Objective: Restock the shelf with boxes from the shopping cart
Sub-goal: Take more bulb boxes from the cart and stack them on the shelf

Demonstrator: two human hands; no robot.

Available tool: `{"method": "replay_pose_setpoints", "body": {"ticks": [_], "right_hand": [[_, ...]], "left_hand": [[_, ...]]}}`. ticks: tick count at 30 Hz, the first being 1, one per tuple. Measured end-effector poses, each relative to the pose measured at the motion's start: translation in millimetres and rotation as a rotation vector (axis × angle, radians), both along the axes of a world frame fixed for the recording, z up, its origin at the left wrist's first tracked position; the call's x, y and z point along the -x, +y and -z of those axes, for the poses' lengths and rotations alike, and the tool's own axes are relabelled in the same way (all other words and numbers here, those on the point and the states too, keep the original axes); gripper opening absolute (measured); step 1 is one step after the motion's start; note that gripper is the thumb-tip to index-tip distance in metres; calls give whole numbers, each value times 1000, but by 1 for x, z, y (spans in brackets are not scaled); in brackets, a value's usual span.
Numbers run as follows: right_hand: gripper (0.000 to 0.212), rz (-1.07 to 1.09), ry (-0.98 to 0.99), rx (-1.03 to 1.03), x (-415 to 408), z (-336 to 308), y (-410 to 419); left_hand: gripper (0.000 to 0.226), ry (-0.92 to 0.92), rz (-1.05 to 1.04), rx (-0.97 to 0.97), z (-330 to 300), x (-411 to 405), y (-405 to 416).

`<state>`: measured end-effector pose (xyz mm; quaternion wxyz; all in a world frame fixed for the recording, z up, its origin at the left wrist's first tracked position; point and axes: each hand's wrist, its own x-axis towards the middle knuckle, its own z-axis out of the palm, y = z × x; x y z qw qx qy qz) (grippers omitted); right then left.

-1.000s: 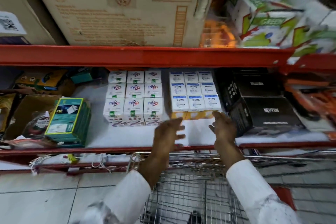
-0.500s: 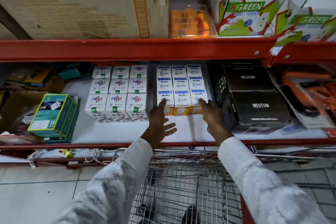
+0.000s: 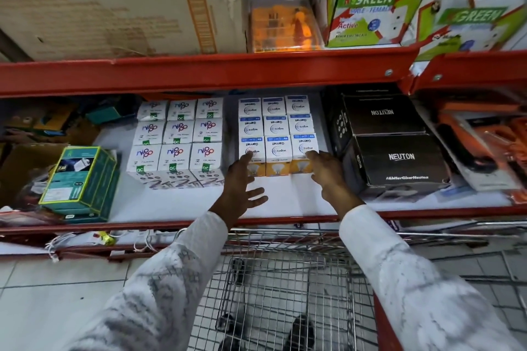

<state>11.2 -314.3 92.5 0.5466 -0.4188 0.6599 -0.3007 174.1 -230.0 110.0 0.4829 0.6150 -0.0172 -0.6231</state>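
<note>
**Squaring the front row of bulb boxes on the shelf**

Both hands have advanced from the front lip of the shelf to the bulb-box block since the earlier frames, and the view has closed in on it. Fingertips of the left hand (image 3: pixel 241 185) touch the top of the front-left box, fingers spread and holding nothing. The right hand (image 3: pixel 323 169) rests, fingers gently curled, against the front-right box; it also grips nothing. Between them sits the front row of the Wipro bulb boxes (image 3: pixel 278 134), a three-by-three block in the middle of the shelf (image 3: pixel 176 226), set back from its front edge. Just to the left stands a similar block of Nippo boxes (image 3: pixel 176 137), a narrow gap apart; to the right, black Neuton cartons (image 3: pixel 399 157) sit close beside the block. A green box (image 3: pixel 79 179) lies near the shelf's left end. Below, the shopping cart (image 3: pixel 285 279) shows only bare wire in its visible part; whether boxes remain in it cannot be told.

The step in hand appears to be aligning stock already placed. It is done well by pressing both outer boxes inward and back together, with flat palms, so the row stays flush and no box tips against the black cartons.
</note>
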Motion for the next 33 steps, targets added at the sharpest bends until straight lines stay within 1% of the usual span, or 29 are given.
{"method": "replay_pose_setpoints", "body": {"ticks": [1, 4, 5, 6, 9, 12, 14, 15, 17, 19, 20, 22, 25, 26, 29, 30, 32, 33], "right_hand": [[25, -18, 17, -11, 1, -2, 1], [73, -52, 57, -10, 5, -8, 8], [81, -58, 60, 1, 7, -15, 14], [80, -68, 73, 27, 10, -25, 21], [56, -64, 177, 236, 28, -46, 41], [44, 11, 281, 508, 64, -63, 57], [40, 77, 388, 601, 93, -68, 57], [39, 107, 476, 626, 109, -69, 55], [44, 133, 682, 620, 138, -70, 49], [51, 129, 796, 538, 160, -67, 40], [53, 115, 802, 476, 168, -64, 36], [51, 71, 777, 426, 180, -56, 26], [47, 10, 726, 454, 188, -44, 17], [46, 4, 728, 454, 189, -40, 15], [40, 5, 699, 448, 193, -31, 12], [40, 8, 686, 434, 193, -29, 12], [42, -6, 694, 419, 195, -26, 10], [45, -15, 703, 429, 195, -25, 9]], "left_hand": [[62, -7, 3, 8, -1, 1, 2], [58, -37, -9, 7, -3, 8, 9], [53, -46, -29, -1, -5, 12, 11], [48, -53, -50, -6, -6, 18, 13], [36, -80, -65, 1, -9, 43, 15], [28, -80, 32, 44, -19, 78, 12], [24, -80, 124, 68, -25, 102, 5], [26, -84, 167, 74, -28, 115, 1], [41, -86, 220, 78, -29, 140, -8], [50, -102, 237, 83, -27, 160, -17], [51, -121, 235, 93, -25, 168, -21], [46, -194, 240, 104, -22, 182, -28], [22, -274, 223, 107, -18, 193, -37], [20, -273, 196, 119, -18, 195, -39], [25, -171, 132, 181, -17, 195, -41], [25, -175, 134, 189, -17, 195, -41], [23, -296, 201, 166, -11, 194, -40], [28, -350, 230, 149, -11, 193, -39]]}}
